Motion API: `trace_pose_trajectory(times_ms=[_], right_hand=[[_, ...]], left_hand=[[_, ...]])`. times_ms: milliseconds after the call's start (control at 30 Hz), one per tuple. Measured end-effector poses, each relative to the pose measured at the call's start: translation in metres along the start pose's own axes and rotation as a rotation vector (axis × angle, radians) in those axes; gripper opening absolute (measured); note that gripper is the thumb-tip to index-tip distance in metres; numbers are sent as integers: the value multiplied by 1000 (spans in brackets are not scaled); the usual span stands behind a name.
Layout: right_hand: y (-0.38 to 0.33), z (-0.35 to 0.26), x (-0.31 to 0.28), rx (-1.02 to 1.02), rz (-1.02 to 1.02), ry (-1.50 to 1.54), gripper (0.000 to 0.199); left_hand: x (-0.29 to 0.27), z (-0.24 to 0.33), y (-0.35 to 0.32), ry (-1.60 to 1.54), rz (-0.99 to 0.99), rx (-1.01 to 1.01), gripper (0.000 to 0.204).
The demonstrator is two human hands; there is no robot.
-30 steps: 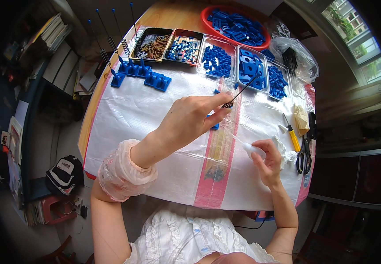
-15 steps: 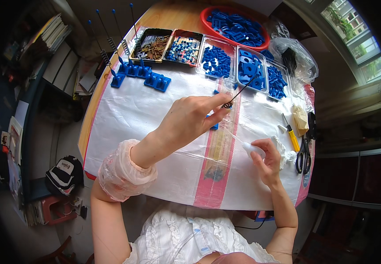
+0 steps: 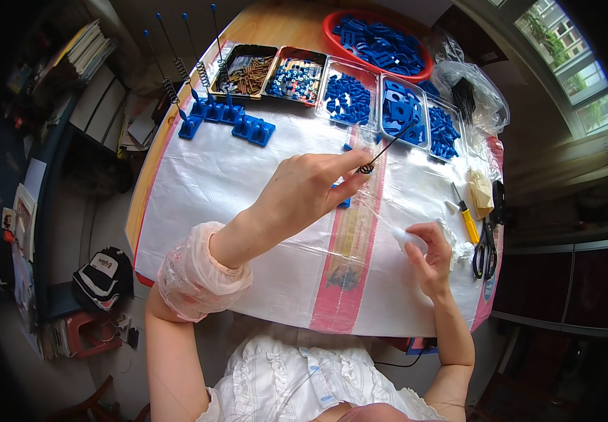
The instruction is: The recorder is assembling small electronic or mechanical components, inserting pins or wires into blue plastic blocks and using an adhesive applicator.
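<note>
Over the middle of the sheet, my left hand (image 3: pixel 293 186) pinches a thin black rod with a coil spring (image 3: pixel 366 169) at its lower end. The rod slants up to the right, its tip over the tray of blue plates. Small blue parts (image 3: pixel 345 202) lie beneath the fingers, partly covered. Lower right, my right hand (image 3: pixel 432 259) is closed round a small white squeeze bottle (image 3: pixel 409 240), its thin nozzle pointing up-left toward the spring but apart from it. At the far left stand blue bases (image 3: pixel 209 110), several bearing upright spring rods with blue tips.
Along the back are trays of brass-coloured screws (image 3: pixel 251 74), small nuts (image 3: pixel 293 77) and blue parts (image 3: pixel 347 98), with a red basin (image 3: pixel 427 67) of blue pieces behind. On the right lie a yellow-handled screwdriver (image 3: pixel 468 224), black scissors (image 3: pixel 485 254) and crumpled white tissue (image 3: pixel 462 252).
The white bottle in my right hand has drawn slightly right, away from the spring. My left hand keeps its pinch on the spring rod, nearly still.
</note>
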State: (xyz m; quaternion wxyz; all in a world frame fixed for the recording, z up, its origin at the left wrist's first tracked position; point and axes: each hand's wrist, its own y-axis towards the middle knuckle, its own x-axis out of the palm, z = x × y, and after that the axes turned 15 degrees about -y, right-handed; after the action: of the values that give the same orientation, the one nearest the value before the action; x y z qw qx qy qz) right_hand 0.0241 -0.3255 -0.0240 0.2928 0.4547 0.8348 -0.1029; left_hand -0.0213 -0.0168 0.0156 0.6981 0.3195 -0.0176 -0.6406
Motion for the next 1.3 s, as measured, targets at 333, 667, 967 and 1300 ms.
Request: trace_pose_trajectory(times_ms=[333,667,967,1300], right_hand=[[-1,3,-6,80,74,189,22],[8,6,-21,163,178,535,27],[53,9,-49,98,206,508,39],[100,45,-39,215,217,26,24]], left_hand=[[-1,2,0,2,6,2,23],[2,-3,-1,10,22,36,24],[3,-1,2,13,1,31,21],[1,-1,1,-15,-26,20,22]])
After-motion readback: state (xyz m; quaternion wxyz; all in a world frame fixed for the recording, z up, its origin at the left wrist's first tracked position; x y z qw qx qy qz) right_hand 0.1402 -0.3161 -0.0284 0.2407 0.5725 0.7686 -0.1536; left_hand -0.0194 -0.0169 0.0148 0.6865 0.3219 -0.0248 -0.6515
